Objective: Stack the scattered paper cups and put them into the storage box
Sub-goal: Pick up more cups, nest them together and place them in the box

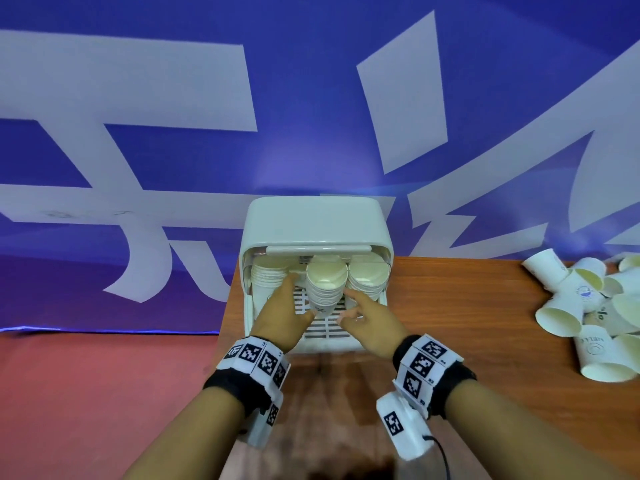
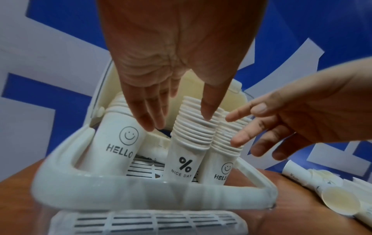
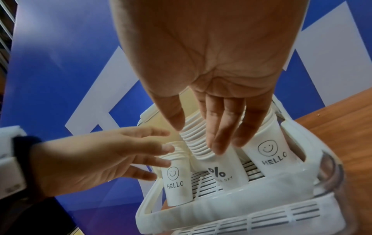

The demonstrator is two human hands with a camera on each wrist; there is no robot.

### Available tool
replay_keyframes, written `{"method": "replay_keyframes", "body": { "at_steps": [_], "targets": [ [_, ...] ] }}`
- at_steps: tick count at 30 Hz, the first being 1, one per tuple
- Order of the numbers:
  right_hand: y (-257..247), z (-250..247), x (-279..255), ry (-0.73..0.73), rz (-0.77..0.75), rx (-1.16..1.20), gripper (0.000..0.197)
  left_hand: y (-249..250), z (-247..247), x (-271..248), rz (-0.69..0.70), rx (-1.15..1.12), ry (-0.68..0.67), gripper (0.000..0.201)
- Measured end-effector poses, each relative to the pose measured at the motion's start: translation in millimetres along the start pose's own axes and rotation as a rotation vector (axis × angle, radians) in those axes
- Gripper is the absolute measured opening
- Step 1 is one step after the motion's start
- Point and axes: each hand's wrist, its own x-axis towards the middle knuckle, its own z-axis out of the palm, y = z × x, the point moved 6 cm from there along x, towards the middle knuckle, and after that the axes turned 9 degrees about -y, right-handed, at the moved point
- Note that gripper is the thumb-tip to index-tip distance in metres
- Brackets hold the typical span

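A white storage box (image 1: 313, 223) stands on the wooden table with its lid swung up. Three stacks of white paper cups stand inside: left stack (image 1: 268, 275), middle stack (image 1: 325, 289) and right stack (image 1: 367, 277). The middle stack (image 2: 191, 135) has "% NICE DAY" printed on its lowest cup. My left hand (image 1: 292, 299) and right hand (image 1: 356, 306) flank the middle stack, fingers straight and spread. In the left wrist view my left thumb tip (image 2: 207, 114) lies against the stack's rims. Right hand fingers (image 3: 217, 143) hover over the same stack (image 3: 223, 165); contact is unclear.
A pile of loose paper cups (image 1: 588, 306) lies on its sides at the table's right end. The box sits at the table's left edge (image 1: 225, 306), with red floor below. A blue and white banner (image 1: 173, 133) hangs behind.
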Motion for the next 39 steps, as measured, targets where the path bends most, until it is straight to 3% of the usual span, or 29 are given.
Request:
{"method": "replay_keyframes", "body": {
  "at_steps": [4,9,11,15,22,34,39],
  "targets": [
    [8.2,-12.1,-16.6,0.005,0.024,-0.066,0.04,2.5,-6.6,-34.0,-0.025,0.043,-0.006,0.067],
    [23.3,-25.0,-46.6,0.03,0.027,-0.074,0.029,29.7,1.1,-58.7,0.065,0.093,0.014,0.029],
    [31.2,-30.3,-58.9,0.035,0.049,-0.076,0.027,47.8,10.6,-60.9,0.123,0.086,0.014,0.023],
    [46.3,-49.3,-84.3,0.058,0.064,-0.098,0.027,86.5,39.9,-59.5,0.24,0.101,-0.031,0.032],
    [90.4,-110.9,-127.8,0.135,0.076,-0.024,0.023,146.7,104.5,-50.1,0.281,0.153,-0.13,0.039],
    [233.5,-244.2,-188.6,0.068,0.075,-0.095,0.025,267.7,254.6,-18.8,0.19,0.266,-0.168,0.039],
    [284.9,-295.8,-199.2,0.109,0.112,-0.157,0.021,301.8,305.7,-1.8,0.166,0.234,-0.201,0.039]
  ]
}}
